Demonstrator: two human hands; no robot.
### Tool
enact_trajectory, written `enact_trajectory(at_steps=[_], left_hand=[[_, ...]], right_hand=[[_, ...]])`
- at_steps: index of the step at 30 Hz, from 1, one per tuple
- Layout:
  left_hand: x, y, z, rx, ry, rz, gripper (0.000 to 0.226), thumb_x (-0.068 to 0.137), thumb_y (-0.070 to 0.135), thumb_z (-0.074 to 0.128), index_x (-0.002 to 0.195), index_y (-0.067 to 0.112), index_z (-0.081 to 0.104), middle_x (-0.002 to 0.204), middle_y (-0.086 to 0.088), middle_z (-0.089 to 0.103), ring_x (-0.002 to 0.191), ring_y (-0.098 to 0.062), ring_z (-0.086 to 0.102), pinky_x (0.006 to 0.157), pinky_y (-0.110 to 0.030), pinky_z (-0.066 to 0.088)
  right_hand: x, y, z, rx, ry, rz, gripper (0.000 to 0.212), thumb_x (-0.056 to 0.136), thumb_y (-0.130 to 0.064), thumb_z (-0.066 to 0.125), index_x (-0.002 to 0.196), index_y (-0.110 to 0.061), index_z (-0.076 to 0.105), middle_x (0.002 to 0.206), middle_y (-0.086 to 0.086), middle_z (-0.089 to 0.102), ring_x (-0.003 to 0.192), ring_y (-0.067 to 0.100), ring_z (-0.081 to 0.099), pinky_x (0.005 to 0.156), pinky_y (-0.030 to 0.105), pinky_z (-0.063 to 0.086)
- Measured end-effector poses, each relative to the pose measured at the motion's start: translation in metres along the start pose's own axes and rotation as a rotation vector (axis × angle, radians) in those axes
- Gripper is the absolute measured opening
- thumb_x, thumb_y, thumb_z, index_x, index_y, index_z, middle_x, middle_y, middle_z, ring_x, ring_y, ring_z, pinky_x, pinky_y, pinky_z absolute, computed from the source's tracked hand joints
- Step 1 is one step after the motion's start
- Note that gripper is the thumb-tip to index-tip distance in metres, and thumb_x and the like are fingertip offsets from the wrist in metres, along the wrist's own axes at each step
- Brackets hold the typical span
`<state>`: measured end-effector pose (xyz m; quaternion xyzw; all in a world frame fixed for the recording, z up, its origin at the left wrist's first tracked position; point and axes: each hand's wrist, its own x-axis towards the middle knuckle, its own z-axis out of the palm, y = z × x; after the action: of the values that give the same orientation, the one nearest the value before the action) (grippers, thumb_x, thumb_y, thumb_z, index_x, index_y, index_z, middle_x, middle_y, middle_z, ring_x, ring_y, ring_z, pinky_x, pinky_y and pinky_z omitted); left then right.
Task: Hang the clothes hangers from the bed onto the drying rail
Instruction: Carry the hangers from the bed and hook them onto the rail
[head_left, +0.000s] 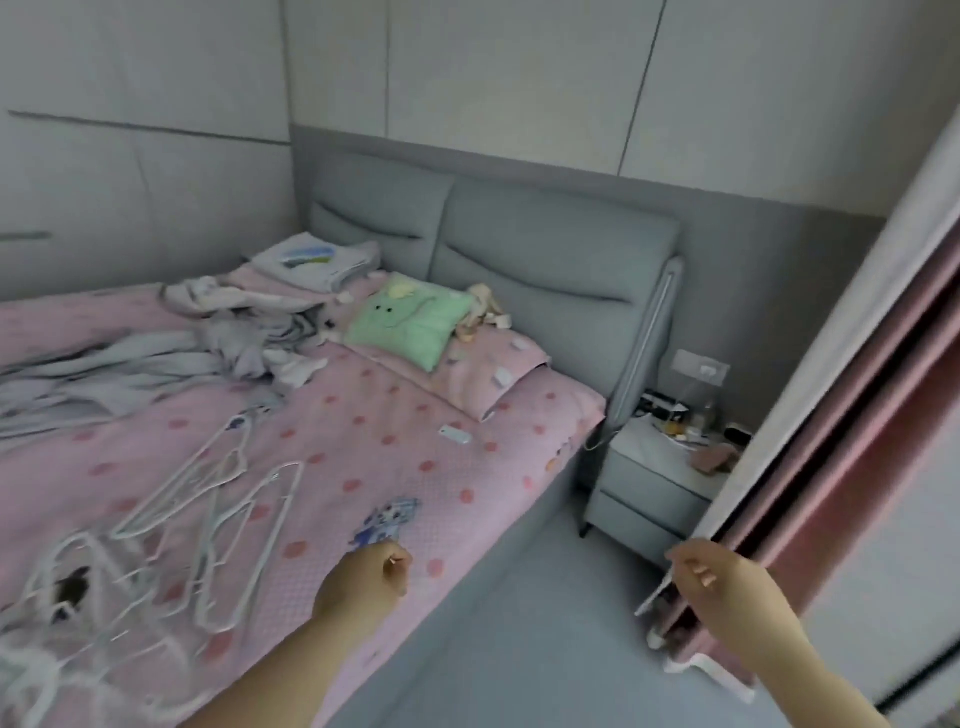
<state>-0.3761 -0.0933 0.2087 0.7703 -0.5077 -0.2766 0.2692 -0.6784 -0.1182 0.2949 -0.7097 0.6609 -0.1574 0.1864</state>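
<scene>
with left hand (363, 577) and right hand (711, 577) loosely curled and empty, the tangled near-left hangers (208, 540) may snag together when lifted.

Hangers (208, 545) blurred, cropped lower left, nightstand (649, 483) partly behind curtain (857, 415)
</scene>
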Motion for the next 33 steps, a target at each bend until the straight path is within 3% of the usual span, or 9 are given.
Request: enact_trajectory(at_steps=[5, 9, 11, 16, 19, 23, 26, 30, 33], left_hand=[[0.012, -0.109, -0.045, 0.075, 0.074, -0.224, 0.024, 0.092, 0.016, 0.041, 0.084, 0.030, 0.059, 0.105, -0.002, 0.067, 0.096, -0.022, 0.061, 0.077, -0.025, 0.045], [0.022, -0.182, -0.059, 0.087, 0.053, -0.361, 0.034, 0.093, 0.017, 0.041, 0.064, 0.036, 0.041, 0.092, 0.000, 0.064, 0.096, -0.021, 0.062, 0.072, -0.026, 0.041], [0.033, -0.214, -0.067, 0.094, 0.037, -0.431, 0.032, 0.093, 0.018, 0.040, 0.066, 0.036, 0.040, 0.101, 0.000, 0.066, 0.097, -0.018, 0.061, 0.073, -0.025, 0.040], [0.053, -0.265, -0.091, 0.142, 0.032, -0.530, 0.016, 0.095, 0.020, 0.037, 0.096, 0.029, 0.050, 0.117, 0.002, 0.062, 0.107, -0.014, 0.058, 0.082, -0.023, 0.041], [0.062, -0.288, -0.105, 0.179, 0.038, -0.566, 0.028, 0.096, 0.020, 0.037, 0.118, 0.025, 0.053, 0.127, 0.004, 0.056, 0.115, -0.012, 0.054, 0.087, -0.022, 0.039], [0.073, -0.318, -0.111, 0.197, 0.010, -0.600, 0.040, 0.097, 0.023, 0.037, 0.137, 0.024, 0.035, 0.144, 0.010, 0.036, 0.128, -0.008, 0.042, 0.103, -0.021, 0.031], [0.089, -0.339, -0.112, 0.285, -0.069, -0.600, 0.051, 0.097, 0.030, 0.033, 0.144, 0.034, 0.013, 0.154, 0.013, 0.014, 0.138, -0.006, 0.028, 0.114, -0.035, 0.018], [0.112, -0.369, -0.108, 0.311, -0.190, -0.554, 0.060, 0.098, 0.032, 0.033, 0.146, 0.030, -0.003, 0.156, 0.008, -0.003, 0.144, -0.013, 0.015, 0.114, -0.031, 0.019], [0.120, -0.390, -0.103, 0.365, -0.259, -0.476, 0.062, 0.098, 0.032, 0.032, 0.146, 0.028, -0.006, 0.157, 0.005, -0.007, 0.145, -0.014, 0.002, 0.117, -0.029, 0.011]], right_hand=[[0.044, -0.072, 0.118, 0.003, -0.230, -0.078, 0.028, 0.087, -0.013, 0.051, 0.078, -0.039, 0.049, 0.077, -0.003, 0.059, 0.075, 0.016, 0.054, 0.069, 0.019, 0.038], [0.072, -0.120, 0.201, -0.073, -0.409, -0.148, 0.023, 0.092, -0.019, 0.044, 0.110, -0.031, 0.049, 0.084, -0.012, 0.050, 0.084, 0.007, 0.046, 0.074, 0.014, 0.031], [0.085, -0.143, 0.239, -0.097, -0.517, -0.197, 0.025, 0.092, -0.019, 0.044, 0.114, -0.031, 0.044, 0.092, -0.012, 0.047, 0.091, 0.006, 0.047, 0.077, 0.013, 0.032], [0.125, -0.211, 0.324, -0.182, -0.734, -0.279, 0.036, 0.093, -0.021, 0.043, 0.129, -0.025, 0.039, 0.120, -0.004, 0.051, 0.109, 0.014, 0.050, 0.088, 0.018, 0.037], [0.136, -0.254, 0.375, -0.207, -0.825, -0.337, 0.037, 0.095, -0.023, 0.040, 0.132, -0.019, 0.038, 0.134, 0.001, 0.047, 0.122, 0.015, 0.045, 0.097, 0.020, 0.036], [0.131, -0.299, 0.435, -0.236, -0.913, -0.376, 0.040, 0.095, -0.027, 0.042, 0.134, -0.018, 0.038, 0.138, 0.003, 0.043, 0.130, 0.018, 0.036, 0.105, 0.026, 0.033], [0.125, -0.317, 0.474, -0.267, -0.947, -0.399, 0.050, 0.094, -0.030, 0.045, 0.140, -0.019, 0.030, 0.145, 0.001, 0.034, 0.135, 0.019, 0.027, 0.110, 0.029, 0.027], [0.120, -0.324, 0.514, -0.359, -0.935, -0.315, 0.066, 0.093, -0.038, 0.043, 0.147, -0.019, 0.008, 0.153, 0.000, 0.017, 0.142, 0.024, 0.013, 0.115, 0.035, 0.019], [0.115, -0.324, 0.532, -0.434, -0.881, -0.271, 0.066, 0.093, -0.040, 0.043, 0.146, -0.020, 0.010, 0.151, -0.001, 0.018, 0.141, 0.027, 0.010, 0.116, 0.036, 0.018]])
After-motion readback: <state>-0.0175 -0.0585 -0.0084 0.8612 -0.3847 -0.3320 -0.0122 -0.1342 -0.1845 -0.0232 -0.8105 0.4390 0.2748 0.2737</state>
